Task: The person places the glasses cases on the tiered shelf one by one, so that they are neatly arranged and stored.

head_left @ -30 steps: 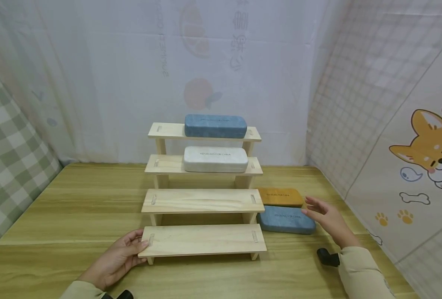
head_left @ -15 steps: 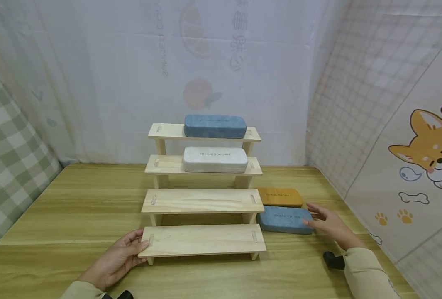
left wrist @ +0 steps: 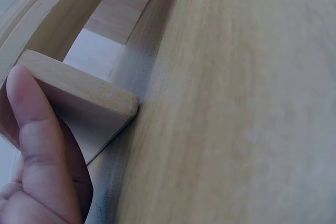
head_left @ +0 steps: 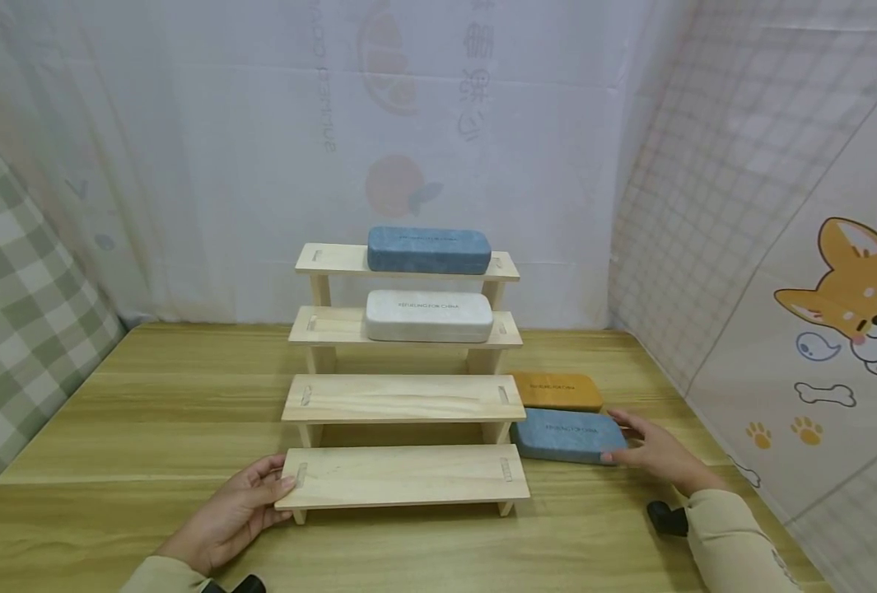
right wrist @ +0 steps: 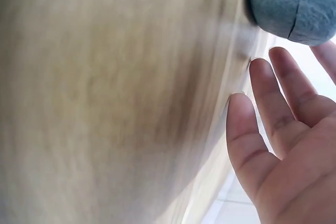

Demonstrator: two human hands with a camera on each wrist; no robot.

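Observation:
A four-step wooden display stand stands mid-table. My left hand grips the left end of its lowest step; in the left wrist view the thumb lies against the wood by a leg. On the table right of the stand lies a blue glasses case. My right hand is around its right end, thumb at the near corner. In the right wrist view the fingers are spread and extended below the end of the case. Whether the thumb presses it is hidden there.
Behind the blue case lies an orange glasses case. A second blue case sits on the top step and a white case on the step below it. Printed cloth hangs behind, with a checked cloth at left.
My right hand has come down from above the blue case's right end to around that end. The left hand has kept its grip on the stand, and the cases have not visibly moved.

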